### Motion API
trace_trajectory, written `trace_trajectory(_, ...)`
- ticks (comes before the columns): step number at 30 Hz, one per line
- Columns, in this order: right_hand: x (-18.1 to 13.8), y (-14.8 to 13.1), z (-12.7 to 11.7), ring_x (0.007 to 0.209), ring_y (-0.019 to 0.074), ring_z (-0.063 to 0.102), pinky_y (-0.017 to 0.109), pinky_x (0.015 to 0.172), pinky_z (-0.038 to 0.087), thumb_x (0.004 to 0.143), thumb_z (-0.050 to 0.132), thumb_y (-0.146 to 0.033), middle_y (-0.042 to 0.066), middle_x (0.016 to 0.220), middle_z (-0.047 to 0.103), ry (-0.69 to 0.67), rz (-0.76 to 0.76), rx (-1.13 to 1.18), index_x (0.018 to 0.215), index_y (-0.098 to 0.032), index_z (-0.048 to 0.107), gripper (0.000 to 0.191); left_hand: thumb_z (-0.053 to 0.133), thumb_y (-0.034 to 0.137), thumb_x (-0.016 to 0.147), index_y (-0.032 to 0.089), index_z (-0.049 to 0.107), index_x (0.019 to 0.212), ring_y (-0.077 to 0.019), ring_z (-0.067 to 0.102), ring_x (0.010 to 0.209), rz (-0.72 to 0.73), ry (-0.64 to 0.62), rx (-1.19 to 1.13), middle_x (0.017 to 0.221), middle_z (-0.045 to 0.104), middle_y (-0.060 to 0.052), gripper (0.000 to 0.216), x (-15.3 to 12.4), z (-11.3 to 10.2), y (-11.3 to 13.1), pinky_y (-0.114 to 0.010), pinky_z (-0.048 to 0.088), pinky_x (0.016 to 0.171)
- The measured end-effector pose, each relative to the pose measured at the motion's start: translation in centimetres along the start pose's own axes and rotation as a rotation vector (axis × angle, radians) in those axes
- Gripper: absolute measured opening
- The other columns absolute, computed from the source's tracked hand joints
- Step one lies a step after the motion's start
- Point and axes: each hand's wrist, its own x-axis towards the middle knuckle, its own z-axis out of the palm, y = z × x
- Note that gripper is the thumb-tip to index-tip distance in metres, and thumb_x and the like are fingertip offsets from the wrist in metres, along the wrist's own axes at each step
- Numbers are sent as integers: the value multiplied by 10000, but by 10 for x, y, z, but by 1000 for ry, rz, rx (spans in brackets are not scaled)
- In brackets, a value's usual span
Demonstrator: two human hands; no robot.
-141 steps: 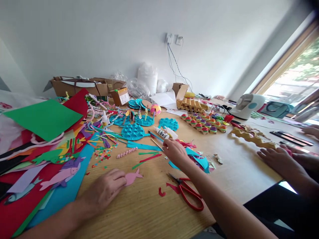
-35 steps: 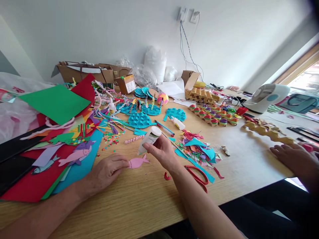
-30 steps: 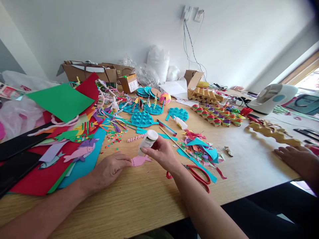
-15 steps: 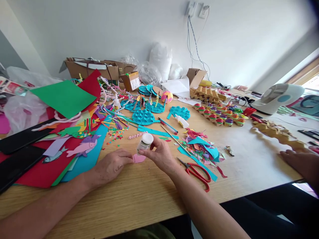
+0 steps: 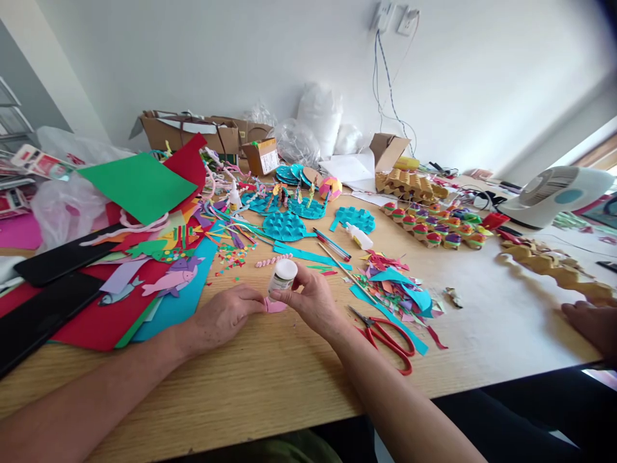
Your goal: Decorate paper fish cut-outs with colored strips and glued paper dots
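Observation:
A small white-capped bottle point(image 5: 282, 278) with a label is gripped in my right hand point(image 5: 311, 301), tilted a little above the table. Beneath it lies a small rounded piece of pink paper point(image 5: 276, 307), partly covered by the bottle and fingers. My left hand point(image 5: 225, 316) rests on the table with its fingers closed at the left edge of that paper. Red-handled scissors point(image 5: 388, 341) lie to the right of my right forearm. A twisted pink pipe cleaner point(image 5: 274, 260) lies just beyond the bottle.
Paper fish point(image 5: 168, 281) and coloured sheets lie at left. Paper scraps point(image 5: 398, 286), a glue bottle point(image 5: 359, 236), blue egg-carton pieces point(image 5: 284, 226) and painted egg cartons point(image 5: 436, 225) spread across the table. Another person's hand point(image 5: 590, 321) rests at right, near a white fan point(image 5: 554, 196).
The view has shifted slightly left, so things appear farther right. Both hands keep nearly the same pose, the bottle still above the pink paper.

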Motion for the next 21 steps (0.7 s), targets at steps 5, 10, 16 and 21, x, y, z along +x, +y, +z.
trace_trajectory(5,0,0,2,620,118,497,215,556,344,712,631,-322,-24,686,583,-15,13,25,732,-186,574,149,392,124,847,259,617,1056,-194,540,1012,1,-1,-6,1085,623,-19,335,-1,0,0,-343,418,891)
trace_trajectory(10,1,-1,2,613,119,500,214,550,345,716,627,-347,-26,669,576,-15,6,40,713,-184,562,175,382,119,847,265,604,1079,-186,536,1020,2,-2,-7,1092,618,-14,353,-2,1,-2,-332,419,897)
trace_trajectory(16,1,0,3,609,116,497,213,551,344,722,621,-343,-31,663,570,-15,-8,55,702,-190,560,166,379,112,844,258,610,1069,-187,531,1024,4,-3,-9,1100,614,-18,354,-2,1,-2,-332,417,896)
trace_trajectory(21,0,-1,3,592,106,483,205,542,337,721,625,-312,-39,648,559,-17,-32,93,697,-188,559,142,381,105,838,268,603,1080,-187,536,1023,8,1,-30,1092,618,-12,366,-1,1,0,-336,408,904)
